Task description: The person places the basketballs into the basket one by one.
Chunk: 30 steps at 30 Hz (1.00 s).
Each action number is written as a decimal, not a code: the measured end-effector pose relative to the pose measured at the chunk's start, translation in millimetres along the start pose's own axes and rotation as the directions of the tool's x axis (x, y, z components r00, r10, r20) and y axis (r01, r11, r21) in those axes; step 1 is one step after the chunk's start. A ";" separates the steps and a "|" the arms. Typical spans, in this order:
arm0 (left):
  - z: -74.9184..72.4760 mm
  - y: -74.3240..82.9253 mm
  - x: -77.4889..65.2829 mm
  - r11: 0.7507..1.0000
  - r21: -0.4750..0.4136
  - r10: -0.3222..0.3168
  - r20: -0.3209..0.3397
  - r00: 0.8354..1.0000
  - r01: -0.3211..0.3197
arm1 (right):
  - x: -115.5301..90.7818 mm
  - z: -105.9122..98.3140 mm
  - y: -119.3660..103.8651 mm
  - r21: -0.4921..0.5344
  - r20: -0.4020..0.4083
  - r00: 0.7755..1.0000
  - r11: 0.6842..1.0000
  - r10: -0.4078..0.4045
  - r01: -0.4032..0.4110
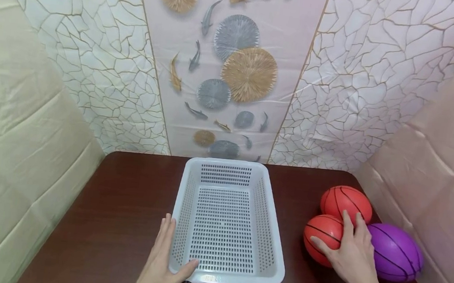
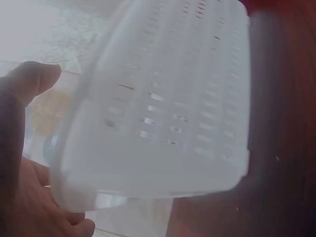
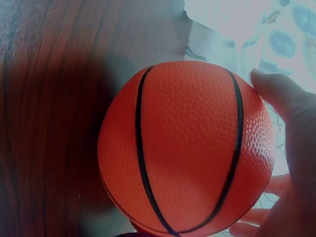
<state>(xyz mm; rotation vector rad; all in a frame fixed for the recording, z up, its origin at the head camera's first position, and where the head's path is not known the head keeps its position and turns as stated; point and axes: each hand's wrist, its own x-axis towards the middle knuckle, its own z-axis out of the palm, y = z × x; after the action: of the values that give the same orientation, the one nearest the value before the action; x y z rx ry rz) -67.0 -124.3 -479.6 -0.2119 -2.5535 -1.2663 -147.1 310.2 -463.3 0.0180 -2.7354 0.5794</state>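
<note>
A light grey plastic basket (image 1: 238, 279) with slotted walls stands mid-table. At its near left corner is my left hand (image 1: 163, 263), fingers straight along the outer side and thumb over the rim. In the left wrist view the basket's perforated wall (image 2: 163, 148) fills the middle. My right hand (image 1: 353, 258) lies spread over a small red basketball (image 1: 317, 225), thumb on its upper side and fingers reaching toward a second red ball (image 1: 338, 200) behind. The right wrist view has the near red ball (image 3: 187, 143) large, with thumb and fingertips along its right side.
A purple ball (image 1: 398, 253) with black lines lies right of my right hand, close to the side cloth (image 1: 446, 212). The dark wooden table (image 1: 120, 222) extends left of the basket. A patterned cloth (image 1: 234, 69) hangs behind its far edge.
</note>
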 end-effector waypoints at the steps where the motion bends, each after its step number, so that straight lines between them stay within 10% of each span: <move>1: 2.1 -0.8 0.2 1.000 -0.003 -0.003 0.001 1.000 0.003 | -0.3 0.5 0.6 -0.004 0.001 1.000 1.000 0.006 -0.006; 11: 6.5 -9.1 7.1 0.996 0.007 -0.086 0.051 0.995 0.086 | -7.3 9.7 -4.9 -0.009 0.088 0.994 0.998 0.058 -0.058; 30: 1.5 -14.6 8.6 0.988 0.024 -0.157 0.156 0.975 0.155 | -16.3 17.5 -10.4 0.025 -0.042 0.996 0.996 0.082 -0.081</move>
<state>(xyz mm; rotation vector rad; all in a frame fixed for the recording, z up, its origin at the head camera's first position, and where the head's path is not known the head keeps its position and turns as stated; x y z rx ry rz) -79.2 -131.9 -488.8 -0.1149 -2.7590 -1.3382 -136.7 292.8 -479.7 -0.0999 -2.6975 0.6271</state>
